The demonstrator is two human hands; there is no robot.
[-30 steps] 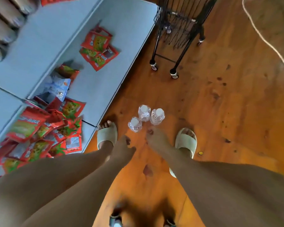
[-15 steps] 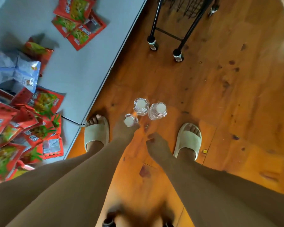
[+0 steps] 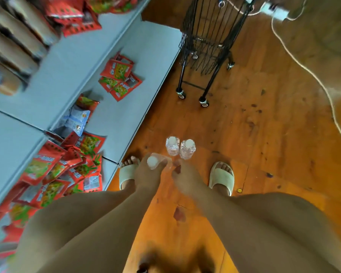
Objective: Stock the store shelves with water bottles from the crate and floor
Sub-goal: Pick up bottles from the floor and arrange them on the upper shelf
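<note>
A clear water bottle with a white cap is held in my left hand, whose fingers curl round its body just above the floor between my feet. My right hand hovers right beside it with loose fingers and holds nothing; it is blurred. Two more capped water bottles stand upright side by side on the wooden floor just beyond my hands. The grey store shelf runs along the left.
Red snack packets and a blue packet lie on the lower shelf. A black wire cart on castors stands ahead. A white cable and a power strip lie on the floor at right.
My left hand has closed round the nearest of the three bottles and raised it off the floor. The camera has tilted up, so more of the shelf and cart show.
</note>
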